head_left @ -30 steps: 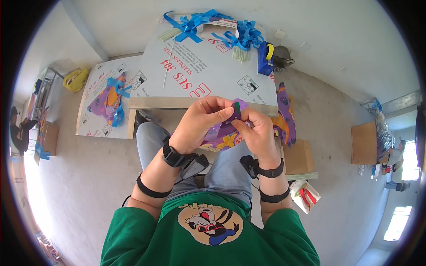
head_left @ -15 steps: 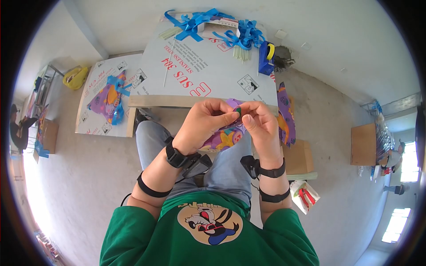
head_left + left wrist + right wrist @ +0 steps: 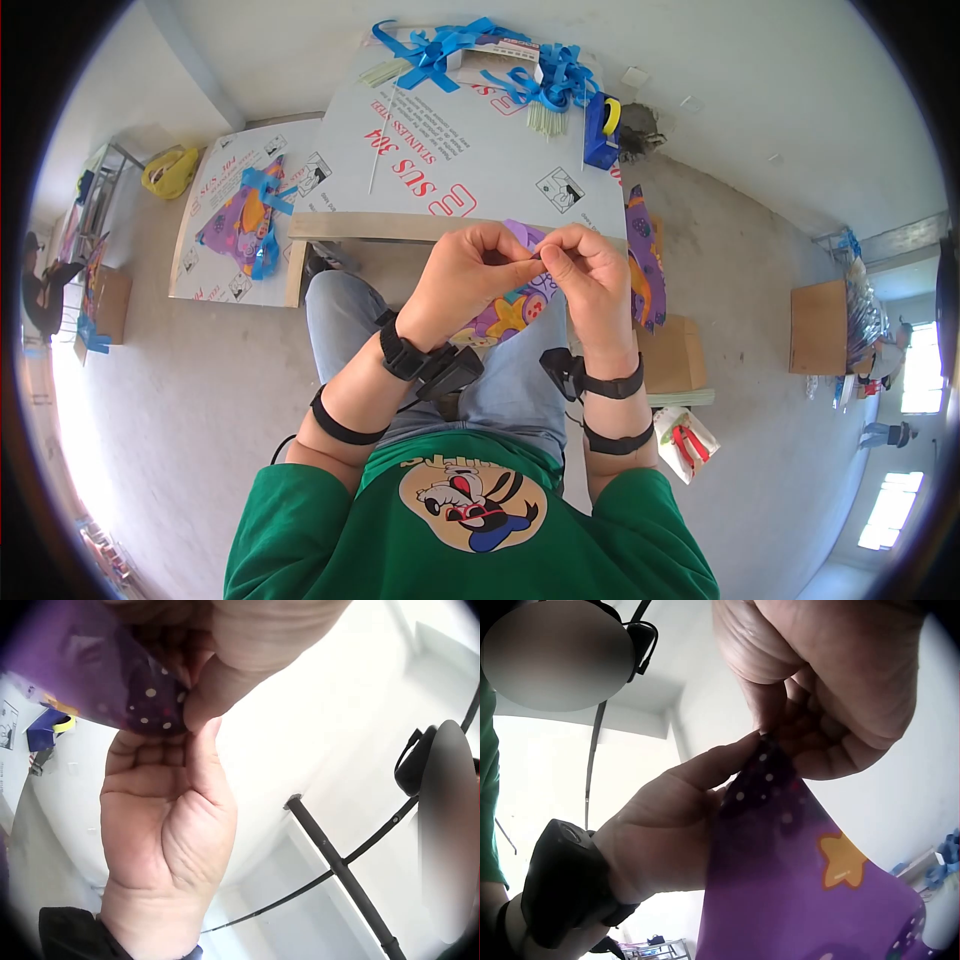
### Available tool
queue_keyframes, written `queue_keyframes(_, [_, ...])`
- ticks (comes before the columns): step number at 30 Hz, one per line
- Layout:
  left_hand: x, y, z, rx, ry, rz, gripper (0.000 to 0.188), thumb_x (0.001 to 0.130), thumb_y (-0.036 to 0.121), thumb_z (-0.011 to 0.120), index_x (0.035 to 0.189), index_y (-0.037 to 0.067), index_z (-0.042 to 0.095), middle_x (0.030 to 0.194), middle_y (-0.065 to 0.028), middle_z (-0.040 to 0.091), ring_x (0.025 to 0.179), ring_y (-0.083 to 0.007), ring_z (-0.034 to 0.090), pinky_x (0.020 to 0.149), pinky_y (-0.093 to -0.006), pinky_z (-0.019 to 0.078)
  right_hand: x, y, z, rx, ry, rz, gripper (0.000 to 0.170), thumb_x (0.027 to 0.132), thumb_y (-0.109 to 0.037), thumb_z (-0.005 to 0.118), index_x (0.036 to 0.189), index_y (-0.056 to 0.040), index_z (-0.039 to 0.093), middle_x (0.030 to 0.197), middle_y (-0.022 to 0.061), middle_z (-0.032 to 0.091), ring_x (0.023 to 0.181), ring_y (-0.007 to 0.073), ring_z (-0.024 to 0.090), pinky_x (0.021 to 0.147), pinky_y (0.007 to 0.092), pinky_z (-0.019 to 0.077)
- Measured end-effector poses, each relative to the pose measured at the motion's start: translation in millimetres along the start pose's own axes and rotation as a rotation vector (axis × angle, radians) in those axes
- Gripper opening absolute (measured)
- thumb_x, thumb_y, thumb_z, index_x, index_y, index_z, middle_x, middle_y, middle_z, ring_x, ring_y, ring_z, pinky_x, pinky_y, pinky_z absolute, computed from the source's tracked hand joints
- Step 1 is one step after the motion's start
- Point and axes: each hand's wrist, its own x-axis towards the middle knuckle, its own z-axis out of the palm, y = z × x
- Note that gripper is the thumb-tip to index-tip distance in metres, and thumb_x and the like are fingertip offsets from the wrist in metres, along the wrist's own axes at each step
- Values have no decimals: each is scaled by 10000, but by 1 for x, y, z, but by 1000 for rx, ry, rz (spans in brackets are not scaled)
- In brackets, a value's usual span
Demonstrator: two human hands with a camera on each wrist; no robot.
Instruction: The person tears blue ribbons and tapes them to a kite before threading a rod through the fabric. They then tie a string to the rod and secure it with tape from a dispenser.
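My left hand [image 3: 470, 275] and right hand [image 3: 592, 285] meet in front of the near table edge. Thumb and fingers of both pinch the dark, white-dotted corner of a purple printed plastic kite sheet [image 3: 508, 318]. In the right wrist view the sheet [image 3: 780, 900] hangs from that corner, with an orange star printed on it. The left wrist view shows the dotted edge [image 3: 150, 705] at the fingertips of both hands. Whatever lies between the pinching fingertips is hidden.
On the table [image 3: 480, 180] lie blue ribbons [image 3: 430, 65], a thin white rod [image 3: 380, 150], bundles of pale sticks [image 3: 545, 120] and a blue tape dispenser [image 3: 600, 145]. A kite with blue ribbons [image 3: 240, 230] is on the left board. Another purple sheet [image 3: 643, 255] hangs at right above a cardboard box [image 3: 672, 355].
The right thumb lifted away from the corner, then closed in against the left fingertips. The green patch seen at the corner earlier is now covered by the fingers.
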Motion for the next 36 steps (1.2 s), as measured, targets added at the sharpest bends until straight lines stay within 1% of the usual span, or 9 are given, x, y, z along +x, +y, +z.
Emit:
queue_keyframes(5, [0,4,-3,-131,-74,-62,87,820,39,686,807,34,601,771,21,598,717,-37,539,659,-187,445,4,-5,1,-5,-31,-26,82,892,-90,611,882,-9,618,781,-15,608,703,33,526,636,176,422])
queue_keyframes(7, [1,1,-5,-254,-170,-53,97,839,99,685,861,41,612,809,22,596,750,-48,535,694,-197,443,6,-4,-1,21,-47,-36,83,892,-90,611,885,-7,620,793,-10,616,714,38,535,647,178,429])
queue_keyframes(10, [4,-4,-12,-311,-209,-88,167,865,178,668,889,23,611,833,2,609,726,-50,535,669,-203,452,8,-4,-2,118,-73,-27,83,889,-89,615,901,-7,614,800,-12,611,722,39,538,664,178,435])
queue_keyframes(13, [3,-4,-12,-364,-223,-99,166,889,195,637,906,30,617,837,10,600,723,-50,520,670,-199,445,9,-6,-2,180,-88,13,91,879,-83,628,934,-16,601,811,-19,594,738,33,534,684,169,432])
queue_keyframes(18, [4,-4,-10,-422,-231,-112,143,894,177,627,918,36,621,838,18,599,722,-54,523,670,-201,448,11,-1,-4,226,-99,-5,202,843,-88,678,990,-47,546,815,-26,566,738,22,516,675,153,412])
queue_keyframes(28, [4,-2,-8,-489,-267,-71,126,913,150,594,926,25,608,863,10,601,769,-55,536,704,-205,452,11,-3,1,229,-63,-53,198,840,-81,680,942,-56,513,801,-17,560,715,23,513,648,161,418])
queue_keyframes(31, [5,-6,-6,-505,-241,-61,129,922,144,580,938,17,598,874,5,600,784,-58,543,710,-205,453,11,-3,4,148,-46,-100,191,845,-92,679,919,-54,507,807,-18,562,715,21,509,633,167,421])
queue_keyframes(34, [6,-10,-6,-449,-198,-38,123,928,133,568,947,14,593,891,3,601,787,-57,543,718,-204,452,12,1,6,54,-2,-189,183,845,-106,678,871,-43,509,789,6,565,677,61,525,615,185,421])
queue_keyframes(36, [7,-14,-4,-451,-147,-10,120,930,129,564,949,14,591,896,4,601,792,-57,543,721,-205,453,13,2,6,-468,140,-426,180,843,-112,675,818,-20,521,745,53,575,639,140,555,604,235,437])
